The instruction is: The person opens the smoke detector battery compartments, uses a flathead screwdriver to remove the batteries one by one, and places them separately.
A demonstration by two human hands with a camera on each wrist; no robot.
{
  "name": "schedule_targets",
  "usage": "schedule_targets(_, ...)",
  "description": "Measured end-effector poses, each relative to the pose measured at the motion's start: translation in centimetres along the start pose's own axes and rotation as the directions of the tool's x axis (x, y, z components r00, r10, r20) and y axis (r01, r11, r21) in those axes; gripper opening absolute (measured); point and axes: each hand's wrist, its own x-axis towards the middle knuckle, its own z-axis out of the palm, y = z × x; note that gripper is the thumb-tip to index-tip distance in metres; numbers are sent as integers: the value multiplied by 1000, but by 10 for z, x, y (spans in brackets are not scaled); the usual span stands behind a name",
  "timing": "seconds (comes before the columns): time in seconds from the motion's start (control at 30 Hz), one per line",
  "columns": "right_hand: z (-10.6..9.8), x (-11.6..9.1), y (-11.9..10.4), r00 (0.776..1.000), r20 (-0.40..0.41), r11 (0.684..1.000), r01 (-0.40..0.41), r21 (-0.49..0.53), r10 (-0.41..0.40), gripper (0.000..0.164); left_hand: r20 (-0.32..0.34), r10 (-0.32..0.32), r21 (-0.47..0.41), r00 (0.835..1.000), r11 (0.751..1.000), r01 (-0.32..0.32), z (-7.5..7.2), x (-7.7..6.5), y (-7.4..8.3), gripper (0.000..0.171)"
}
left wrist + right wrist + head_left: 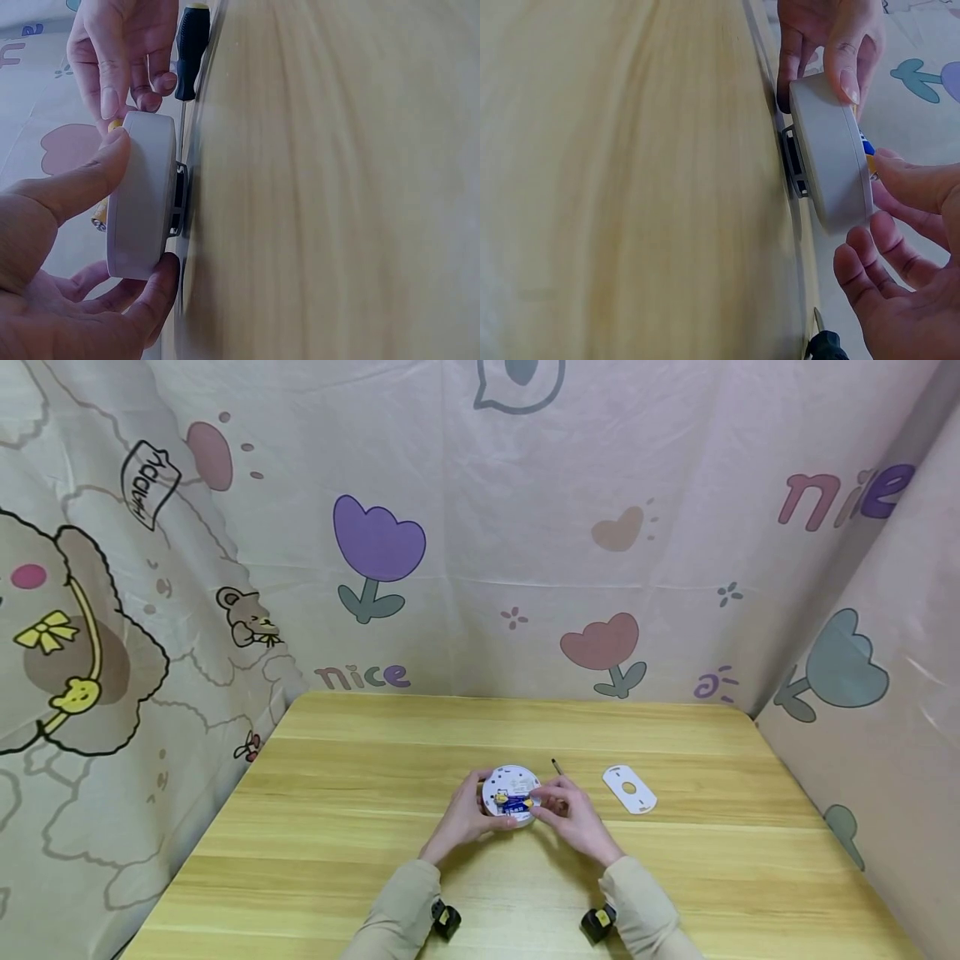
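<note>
A round white device, much like a smoke detector, is held on its edge by my left hand, thumb on the near rim and fingers around the far side. Blue-and-yellow batteries lie across its upturned face. My right hand pinches the yellow end of one battery between thumb and index finger, at the right part of that face. Its other fingers curl loosely beside the rim. In the left wrist view a slotted bracket juts from the device's underside, close over the table.
A screwdriver with a dark handle lies just beyond my right hand. To its right is a flat white plate with a round hole in it. The wooden table meets printed curtains at the back and sides.
</note>
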Motion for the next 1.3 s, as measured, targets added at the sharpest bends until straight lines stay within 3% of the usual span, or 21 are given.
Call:
schedule_targets(0.17,1,0,0,1000,-3,1000,-24,-9,24,25,-2,4,10,1000,1000,-4,0,0,1,90)
schedule_targets(0.97,7,2,-1,998,-70,999,1,-42,-4,14,3,0,2,1000,1000,0,-1,-1,2,90)
schedule_targets(1.3,8,2,-7,997,-74,1000,7,-9,-8,14,7,19,-9,1000,1000,-19,-2,0,0,88)
